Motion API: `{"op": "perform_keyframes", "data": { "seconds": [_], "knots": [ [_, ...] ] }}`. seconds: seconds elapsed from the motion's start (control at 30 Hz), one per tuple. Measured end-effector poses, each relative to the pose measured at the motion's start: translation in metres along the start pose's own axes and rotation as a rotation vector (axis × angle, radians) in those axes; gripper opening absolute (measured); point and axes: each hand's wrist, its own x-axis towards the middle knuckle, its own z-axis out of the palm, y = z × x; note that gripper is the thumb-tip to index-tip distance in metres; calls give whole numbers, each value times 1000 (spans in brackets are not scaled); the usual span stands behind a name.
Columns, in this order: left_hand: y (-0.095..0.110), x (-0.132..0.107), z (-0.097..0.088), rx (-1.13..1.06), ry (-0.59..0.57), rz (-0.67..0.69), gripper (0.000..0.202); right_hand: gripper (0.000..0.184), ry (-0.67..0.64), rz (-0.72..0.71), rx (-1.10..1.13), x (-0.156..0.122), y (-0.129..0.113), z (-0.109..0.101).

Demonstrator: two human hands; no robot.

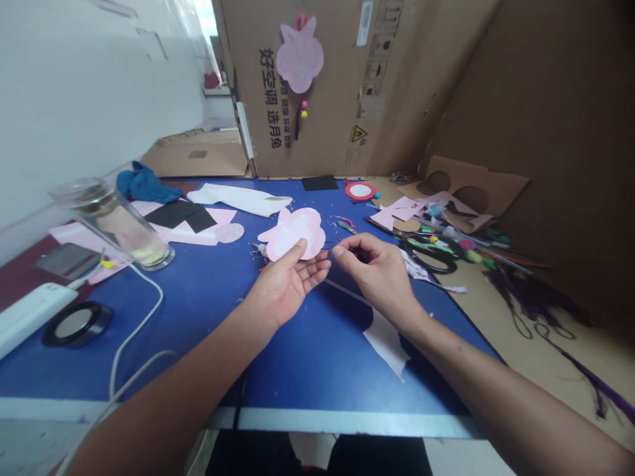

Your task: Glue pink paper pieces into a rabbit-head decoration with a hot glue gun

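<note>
My left hand [290, 281] holds a pink paper cutout [282, 235] with scalloped edges and a pale round centre, pinched under the thumb with the palm turned up. Just to its right, my right hand [374, 268] is closed, thumb and index finger pressed together. A thin dark strand seems to run from those fingertips toward the cutout's right edge; it is too fine to name surely. A similar pink cutout [300, 56] hangs on the upright cardboard, with a dark strand and pink and yellow beads below it.
On the left stand a glass of liquid [124, 228], a roll of black tape [77, 324] and a white power strip [34, 317] with its cable. Black-handled scissors [436, 258], paper scraps and dark purple tassels [540, 297] lie right. A torn white strip [387, 340] lies near the front.
</note>
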Motion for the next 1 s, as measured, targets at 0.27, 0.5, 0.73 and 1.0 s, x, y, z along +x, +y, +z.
{"op": "perform_keyframes", "data": {
  "seconds": [0.27,0.5,0.73,1.0],
  "knots": [
    [-2,-1,-1,-17,-2,8,20,18,-16,8,10,0,2,3],
    [-3,-1,-2,-22,-3,19,13,20,-38,23,13,-1,2,3],
    [-5,1,-4,-26,2,48,8,20,-59,3,12,-2,4,4],
    [-3,-1,-3,0,11,25,9,17,-75,-22,32,-4,6,6]
  ]
}}
